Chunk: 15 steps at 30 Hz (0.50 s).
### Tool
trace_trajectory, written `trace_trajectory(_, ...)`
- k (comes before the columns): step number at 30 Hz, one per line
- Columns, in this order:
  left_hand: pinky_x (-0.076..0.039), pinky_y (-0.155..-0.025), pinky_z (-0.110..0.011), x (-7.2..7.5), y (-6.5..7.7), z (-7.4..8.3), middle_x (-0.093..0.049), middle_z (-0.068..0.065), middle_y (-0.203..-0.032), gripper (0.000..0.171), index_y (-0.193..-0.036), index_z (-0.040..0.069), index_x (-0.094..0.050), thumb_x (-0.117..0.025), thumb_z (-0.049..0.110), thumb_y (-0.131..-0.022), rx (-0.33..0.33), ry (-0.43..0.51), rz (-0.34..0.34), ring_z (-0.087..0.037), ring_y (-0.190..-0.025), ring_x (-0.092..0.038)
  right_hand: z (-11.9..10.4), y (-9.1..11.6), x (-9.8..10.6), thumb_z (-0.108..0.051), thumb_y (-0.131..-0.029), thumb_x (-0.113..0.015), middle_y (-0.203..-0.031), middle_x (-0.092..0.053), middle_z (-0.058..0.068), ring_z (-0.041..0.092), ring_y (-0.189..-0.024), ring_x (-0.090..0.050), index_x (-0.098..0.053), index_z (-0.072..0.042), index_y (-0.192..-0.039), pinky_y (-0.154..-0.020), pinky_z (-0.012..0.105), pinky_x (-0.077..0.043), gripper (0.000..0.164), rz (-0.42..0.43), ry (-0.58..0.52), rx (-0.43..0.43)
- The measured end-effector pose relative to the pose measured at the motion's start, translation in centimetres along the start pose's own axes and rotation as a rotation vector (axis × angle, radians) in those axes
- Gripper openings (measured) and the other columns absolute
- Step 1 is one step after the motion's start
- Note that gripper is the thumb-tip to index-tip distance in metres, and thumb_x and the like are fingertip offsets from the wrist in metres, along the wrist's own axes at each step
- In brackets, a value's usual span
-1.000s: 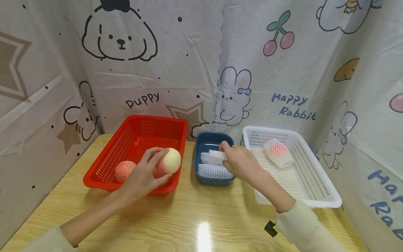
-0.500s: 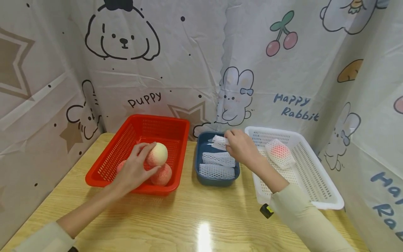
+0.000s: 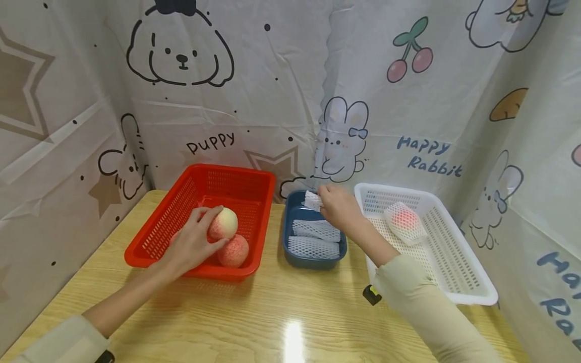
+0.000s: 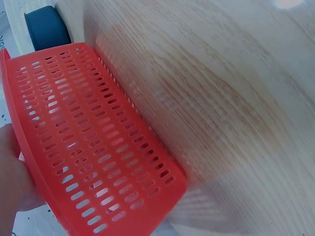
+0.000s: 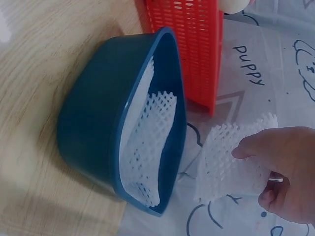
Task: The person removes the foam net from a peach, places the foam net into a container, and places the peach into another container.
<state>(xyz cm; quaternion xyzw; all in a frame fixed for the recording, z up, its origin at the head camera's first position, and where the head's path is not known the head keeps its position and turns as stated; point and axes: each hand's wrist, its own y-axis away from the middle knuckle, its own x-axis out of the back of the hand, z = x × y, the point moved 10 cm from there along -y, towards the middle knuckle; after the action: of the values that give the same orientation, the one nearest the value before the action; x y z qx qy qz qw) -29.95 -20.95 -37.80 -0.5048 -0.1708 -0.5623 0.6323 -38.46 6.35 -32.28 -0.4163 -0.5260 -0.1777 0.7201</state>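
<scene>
My left hand [image 3: 192, 244] grips a pale yellow and pink peach [image 3: 224, 224] over the red basket [image 3: 265, 222], fingers across its top and left side. Another peach [image 3: 233, 251] lies in the basket just below, and a further one is mostly hidden behind the hand. My right hand [image 3: 338, 204] pinches a white foam net sleeve [image 5: 226, 162], held above the back of the blue bin [image 5: 93, 118]. Two more foam net sleeves [image 3: 314, 246] lie side by side in that bin. In the left wrist view, the basket wall hides the held peach.
A white basket [image 3: 476, 272] on the right holds one peach in a foam net [image 3: 405, 222]. A printed cloth [image 3: 281, 60] hangs behind and at both sides. The wooden table [image 3: 254, 317] extends in front of the containers.
My left hand has carried the peach leftward, farther over the red basket. My right hand has lifted the foam net sleeve from among the others toward the back of the blue bin.
</scene>
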Motion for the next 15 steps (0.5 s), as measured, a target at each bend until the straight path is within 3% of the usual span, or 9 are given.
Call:
trace_trajectory(8, -0.055, -0.082, -0.058, 0.1, -0.2, -0.5, -0.045, -0.026, -0.127, 0.075, -0.142, 0.003, -0.047, -0.086, 0.015, -0.079, -0.004, 0.011, -0.018, -0.042, -0.1, -0.059, 0.6, -0.7, -1.7, -0.001, -0.084, -0.071, -0.08, -0.06, 0.009, 0.026, -0.06, -0.056, -0.056, -0.004, -0.09, -0.043, 0.038, -0.047, 0.016, -0.013, 0.073, -0.071)
trace_trajectory(15, -0.053, -0.085, -0.059, -0.2, -0.4, -1.5, -0.045, -0.029, -0.126, 0.071, -0.14, 0.0, -0.049, -0.083, 0.01, -0.079, 0.027, 0.013, -0.061, -0.045, -0.102, -0.057, 0.4, -1.3, -3.3, -0.002, -0.084, -0.072, -0.083, -0.066, 0.012, 0.026, -0.055, -0.057, -0.059, -0.002, -0.09, -0.041, 0.038, -0.047, 0.015, -0.032, 0.158, -0.082)
